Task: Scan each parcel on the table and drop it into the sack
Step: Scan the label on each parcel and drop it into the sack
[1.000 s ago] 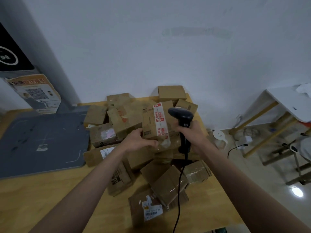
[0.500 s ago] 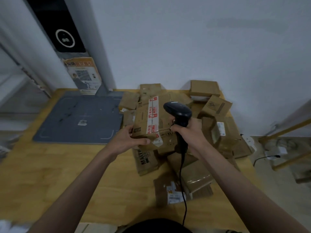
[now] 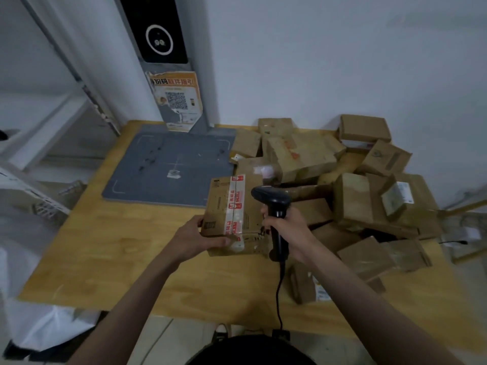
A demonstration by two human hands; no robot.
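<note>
Parcel (image 3: pixel 232 214), the taped box, has come off the pile since the earlier frames and now sits out over bare counter (image 3: pixel 110 248), carried leftward between the two hands. A second ago it was held up against the heap; now the view has swung left and the white sack (image 3: pixel 39 322) shows at the lower left, below the counter's edge. That suggests the scan is done or nearly done, and the drop into the sack is the step coming up, though no beep or light confirms a read.

Going left to right: the sack lies well to the left of the fingers. The left hand (image 3: pixel 196 237) grips the parcel's near left corner, thumb laid along the front face by the tape, the other fingers hidden under the box. The forearm reaches in from the bottom left, nearly straight. The grey mat (image 3: pixel 168 164) lies beyond those fingers, apart from the box.

The parcel lies between the two hands, top face tilted slightly toward the camera.

The right hand (image 3: pixel 286 227) wraps the handle of the scanner (image 3: pixel 274 206), fingers curled tight round it, with the head pointing left over the parcel's top. Its cable hangs down toward the counter's near edge. The pile (image 3: pixel 369 185) of remaining parcels stays to the right of these fingers, many still unscanned.
</note>
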